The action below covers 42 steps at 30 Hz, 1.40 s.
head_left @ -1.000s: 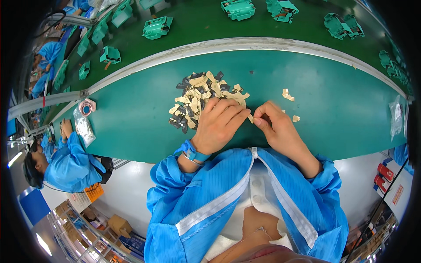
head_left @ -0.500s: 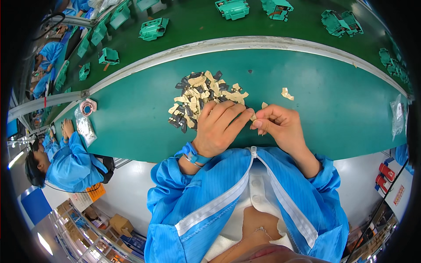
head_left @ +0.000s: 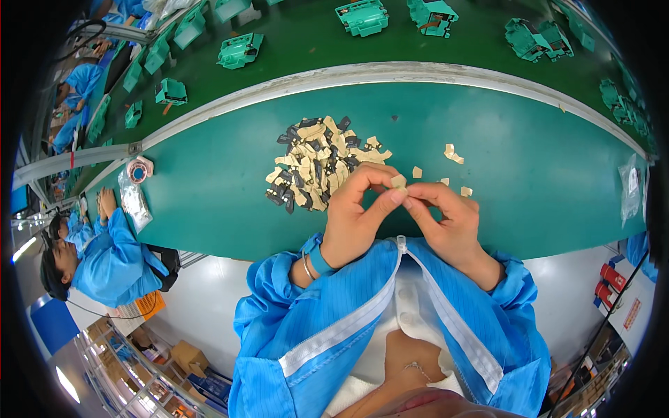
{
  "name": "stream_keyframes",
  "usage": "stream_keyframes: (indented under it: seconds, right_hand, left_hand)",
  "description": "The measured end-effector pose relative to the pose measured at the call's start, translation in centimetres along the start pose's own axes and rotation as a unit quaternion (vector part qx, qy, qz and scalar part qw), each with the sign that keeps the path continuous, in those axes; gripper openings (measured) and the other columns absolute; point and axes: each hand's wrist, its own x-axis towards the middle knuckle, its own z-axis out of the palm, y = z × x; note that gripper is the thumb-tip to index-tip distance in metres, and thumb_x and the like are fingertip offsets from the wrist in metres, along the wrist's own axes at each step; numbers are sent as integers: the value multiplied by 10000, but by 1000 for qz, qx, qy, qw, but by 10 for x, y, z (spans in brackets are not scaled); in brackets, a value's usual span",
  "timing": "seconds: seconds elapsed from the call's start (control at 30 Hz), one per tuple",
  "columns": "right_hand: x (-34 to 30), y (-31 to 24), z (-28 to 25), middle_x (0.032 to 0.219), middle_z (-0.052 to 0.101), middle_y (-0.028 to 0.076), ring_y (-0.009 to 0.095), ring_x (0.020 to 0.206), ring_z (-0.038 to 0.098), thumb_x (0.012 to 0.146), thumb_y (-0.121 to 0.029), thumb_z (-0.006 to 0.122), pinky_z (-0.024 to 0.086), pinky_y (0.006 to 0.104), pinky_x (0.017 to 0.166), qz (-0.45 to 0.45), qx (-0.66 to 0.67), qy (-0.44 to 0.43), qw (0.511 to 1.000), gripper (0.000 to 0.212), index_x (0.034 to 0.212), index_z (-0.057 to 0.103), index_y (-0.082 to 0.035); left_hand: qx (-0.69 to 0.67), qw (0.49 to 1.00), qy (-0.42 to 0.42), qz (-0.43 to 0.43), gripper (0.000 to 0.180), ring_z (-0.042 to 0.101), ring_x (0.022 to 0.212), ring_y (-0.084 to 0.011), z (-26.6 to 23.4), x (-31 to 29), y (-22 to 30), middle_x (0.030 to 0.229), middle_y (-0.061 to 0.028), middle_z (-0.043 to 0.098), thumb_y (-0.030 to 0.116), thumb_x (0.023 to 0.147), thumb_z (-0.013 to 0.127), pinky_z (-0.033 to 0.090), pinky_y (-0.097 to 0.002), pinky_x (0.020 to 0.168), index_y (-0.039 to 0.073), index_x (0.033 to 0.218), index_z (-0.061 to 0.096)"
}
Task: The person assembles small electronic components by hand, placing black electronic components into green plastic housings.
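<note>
Both my hands are drawn together over the green table (head_left: 209, 202), thumbs and forefingers meeting at one small flat cream piece (head_left: 398, 181). My left hand (head_left: 359, 209) pinches it from the left and my right hand (head_left: 446, 219) from the right. Fingertips cover part of it, and its exact kind cannot be made out. Just beyond my left hand lies a pile of small cream and black pieces (head_left: 324, 155). Several loose cream bits, among them a square one (head_left: 417, 172) and another (head_left: 466, 191), lie beside my right hand.
A pale raised rail (head_left: 376, 72) divides the table from a dark green belt (head_left: 306, 59) bearing turquoise plastic housings (head_left: 362, 17). At the left are a tape roll (head_left: 139, 169), a clear bag (head_left: 134, 200) and a co-worker in blue (head_left: 115, 268). Another bag (head_left: 631, 184) lies far right.
My left hand has turned and drawn back from the pile, its thumb now showing against the piece. More loose cream bits are visible by my right hand.
</note>
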Motion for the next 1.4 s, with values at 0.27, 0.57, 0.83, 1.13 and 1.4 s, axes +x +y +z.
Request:
stream_keyframes:
  seconds: [0.27,0.57,0.83,1.13,1.4]
  right_hand:
    - [16,5,-24,847,692,82,130,783,667,812,-15,702,533,255,686,7,106,-57,993,212,1020,669,6]
    - [12,11,-27,855,689,90,141,751,670,854,0,672,554,248,681,233,334,-133,903,87,925,649,45]
    - [2,14,-19,837,694,76,122,732,660,819,-20,704,528,244,655,64,147,-47,986,89,884,651,8]
    - [15,19,-25,813,666,65,162,640,608,732,-44,754,467,258,550,-182,13,-32,983,148,868,698,-27]
    - [12,25,-34,834,600,66,160,576,574,603,-36,750,422,269,457,-385,-112,30,915,257,856,707,-50]
  left_hand:
    - [269,955,-111,52,104,613,796,-202,-8,2,34,913,-89,616,36,902,591,494,-291,705,23,1001,621]
    - [316,918,-77,228,198,625,805,-258,-5,2,22,961,-132,600,-31,817,629,530,-309,697,-14,1014,636]
    - [325,906,-72,262,200,623,744,-238,-2,2,18,902,-116,617,-35,749,691,526,-309,605,-15,946,660]
    - [276,931,-88,223,147,624,711,-210,0,4,21,857,-92,629,-22,766,691,512,-291,587,-9,912,676]
    - [198,970,-108,95,86,615,640,-151,3,1,27,798,-72,638,23,807,688,483,-257,552,5,891,687]
